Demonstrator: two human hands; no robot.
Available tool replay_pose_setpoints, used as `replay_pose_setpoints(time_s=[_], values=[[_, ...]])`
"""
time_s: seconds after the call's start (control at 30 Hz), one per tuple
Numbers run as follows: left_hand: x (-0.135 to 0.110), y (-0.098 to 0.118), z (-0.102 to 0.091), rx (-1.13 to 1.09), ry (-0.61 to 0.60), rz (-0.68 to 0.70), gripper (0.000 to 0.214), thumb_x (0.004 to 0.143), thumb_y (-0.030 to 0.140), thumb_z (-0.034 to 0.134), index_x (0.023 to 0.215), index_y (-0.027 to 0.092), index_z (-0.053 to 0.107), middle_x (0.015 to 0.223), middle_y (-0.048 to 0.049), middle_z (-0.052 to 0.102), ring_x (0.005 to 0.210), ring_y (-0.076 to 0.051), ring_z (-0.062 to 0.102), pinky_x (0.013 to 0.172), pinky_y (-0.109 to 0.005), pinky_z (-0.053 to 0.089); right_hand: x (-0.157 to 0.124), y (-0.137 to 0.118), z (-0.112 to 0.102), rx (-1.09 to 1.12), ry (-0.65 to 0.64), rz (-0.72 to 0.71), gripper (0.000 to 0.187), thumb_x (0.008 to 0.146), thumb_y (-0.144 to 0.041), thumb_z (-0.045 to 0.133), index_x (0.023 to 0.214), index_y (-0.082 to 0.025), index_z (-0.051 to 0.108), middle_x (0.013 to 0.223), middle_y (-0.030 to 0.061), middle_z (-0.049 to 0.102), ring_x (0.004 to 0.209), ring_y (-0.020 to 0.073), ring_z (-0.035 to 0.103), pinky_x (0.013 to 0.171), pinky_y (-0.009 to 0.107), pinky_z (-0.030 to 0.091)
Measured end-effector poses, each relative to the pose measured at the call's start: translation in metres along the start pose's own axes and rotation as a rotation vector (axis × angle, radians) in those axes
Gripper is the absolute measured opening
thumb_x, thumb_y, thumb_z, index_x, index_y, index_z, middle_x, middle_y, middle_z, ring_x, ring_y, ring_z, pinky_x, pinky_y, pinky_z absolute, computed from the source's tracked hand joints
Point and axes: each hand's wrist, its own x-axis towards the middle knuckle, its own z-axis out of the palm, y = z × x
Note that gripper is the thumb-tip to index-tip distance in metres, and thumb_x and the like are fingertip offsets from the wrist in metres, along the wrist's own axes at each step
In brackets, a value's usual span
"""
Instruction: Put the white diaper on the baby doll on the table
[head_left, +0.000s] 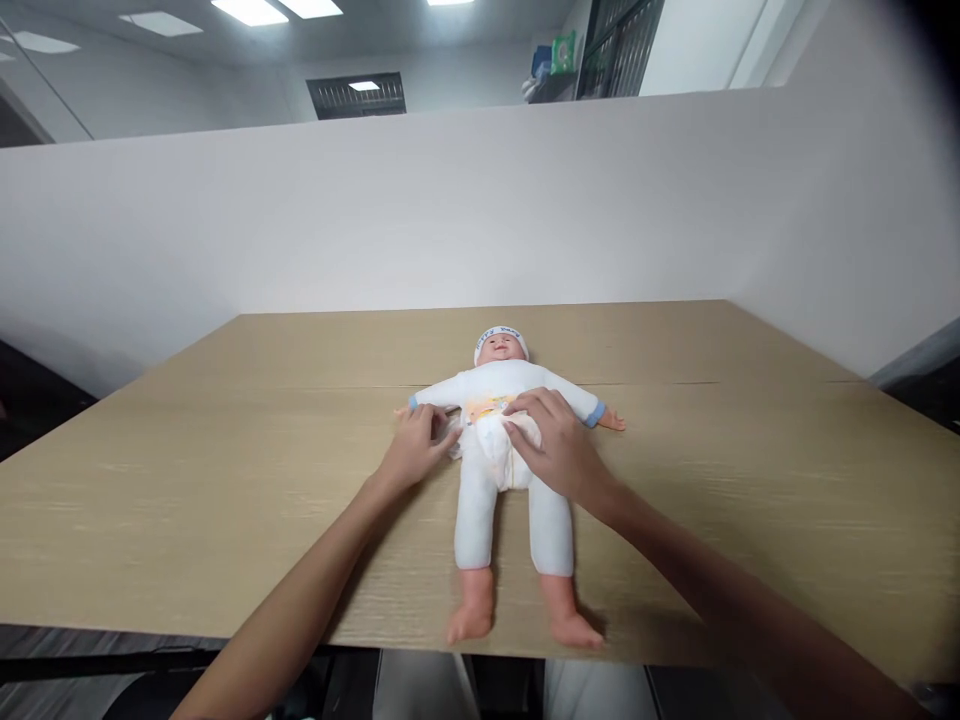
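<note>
A baby doll (474,510) in a white suit with blue cuffs lies on its back, its feet toward me. Around its hips is a white diaper (496,445) with an orange and yellow print at the waist. My left hand (420,440) is at the diaper's left side, fingers pinched on a thin whitish side tab (453,436) that sticks out beside the doll. Across the right part of the diaper's front lies my right hand (559,440), thumb and fingers bent and closed on its upper edge.
The doll rests on a wooden table (225,480) with a seam across its far part. White partition walls (450,210) stand behind the table and at both sides. My legs (427,685) are below the near edge.
</note>
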Motion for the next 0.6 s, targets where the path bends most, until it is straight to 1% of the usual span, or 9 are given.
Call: replay_pose_setpoints(time_s=[0.07, 0.1, 0.2, 0.27, 0.33, 0.43, 0.53, 0.6], values=[[-0.003, -0.002, 0.001, 0.102, -0.018, -0.016, 0.03, 0.093, 0.05, 0.061, 0.092, 0.02, 0.057, 0.099, -0.0109, 0.067, 0.102, -0.031, 0.056, 0.096, -0.046, 0.043, 0.017, -0.011, 0.01, -0.061, -0.052, 0.016, 0.008, 0.1, -0.031, 0.057, 0.099, -0.024, 0.059, 0.103, 0.007, 0.067, 0.101, 0.0262, 0.061, 0.092, 0.039, 0.046], [-0.004, -0.002, 0.001, 0.119, -0.027, -0.036, 0.029, 0.092, 0.048, 0.062, 0.09, 0.02, 0.056, 0.097, -0.0116, 0.066, 0.103, -0.032, 0.056, 0.094, -0.046, 0.043, 0.024, -0.015, 0.016, -0.098, -0.081, 0.041, 0.011, 0.098, -0.034, 0.06, 0.095, -0.024, 0.057, 0.098, 0.0058, 0.066, 0.096, 0.0254, 0.061, 0.086, 0.038, 0.045], [-0.006, -0.001, -0.004, 0.017, -0.066, -0.155, 0.025, 0.086, 0.043, 0.068, 0.082, 0.021, 0.056, 0.094, -0.0133, 0.066, 0.102, -0.035, 0.058, 0.089, -0.045, 0.043, 0.04, -0.016, 0.03, -0.215, -0.17, 0.131, 0.022, 0.091, -0.039, 0.066, 0.086, -0.024, 0.051, 0.088, 0.0027, 0.062, 0.083, 0.0228, 0.058, 0.071, 0.034, 0.039], [-0.006, -0.002, -0.01, -0.086, -0.088, -0.229, 0.026, 0.082, 0.041, 0.071, 0.074, 0.022, 0.056, 0.088, -0.0115, 0.065, 0.094, -0.033, 0.06, 0.085, -0.043, 0.043, 0.046, -0.013, 0.035, -0.262, -0.222, 0.179, 0.025, 0.088, -0.04, 0.068, 0.083, -0.024, 0.049, 0.086, 0.0018, 0.062, 0.079, 0.0212, 0.056, 0.064, 0.033, 0.032], [-0.004, -0.005, -0.018, -0.17, -0.115, -0.269, 0.031, 0.08, 0.043, 0.072, 0.066, 0.022, 0.054, 0.077, -0.0071, 0.062, 0.079, -0.028, 0.059, 0.077, -0.038, 0.042, 0.05, -0.012, 0.036, -0.273, -0.266, 0.217, 0.027, 0.086, -0.04, 0.068, 0.081, -0.024, 0.047, 0.087, 0.0014, 0.062, 0.078, 0.0203, 0.056, 0.062, 0.032, 0.028], [0.004, -0.006, -0.029, -0.32, -0.146, -0.29, 0.043, 0.084, 0.054, 0.067, 0.06, 0.022, 0.051, 0.063, -0.0006, 0.054, 0.063, -0.019, 0.052, 0.065, -0.032, 0.037, 0.053, -0.013, 0.033, -0.257, -0.311, 0.267, 0.027, 0.083, -0.039, 0.069, 0.08, -0.024, 0.047, 0.085, 0.0005, 0.063, 0.078, 0.0197, 0.056, 0.061, 0.032, 0.027], [0.014, 0.007, -0.036, -0.461, -0.12, -0.278, 0.051, 0.088, 0.062, 0.059, 0.061, 0.021, 0.048, 0.064, 0.0017, 0.052, 0.063, -0.015, 0.048, 0.063, -0.028, 0.035, 0.053, -0.016, 0.029, -0.237, -0.321, 0.284, 0.027, 0.084, -0.04, 0.068, 0.08, -0.024, 0.047, 0.085, 0.0001, 0.064, 0.077, 0.0193, 0.057, 0.061, 0.032, 0.028], [0.021, 0.023, -0.035, -0.54, -0.104, -0.256, 0.051, 0.088, 0.062, 0.061, 0.062, 0.02, 0.05, 0.066, 0.0018, 0.052, 0.065, -0.014, 0.047, 0.064, -0.028, 0.035, 0.053, -0.016, 0.028, -0.215, -0.327, 0.263, 0.03, 0.085, -0.045, 0.069, 0.081, -0.024, 0.048, 0.085, 0.0001, 0.064, 0.076, 0.0193, 0.057, 0.061, 0.032, 0.029]])
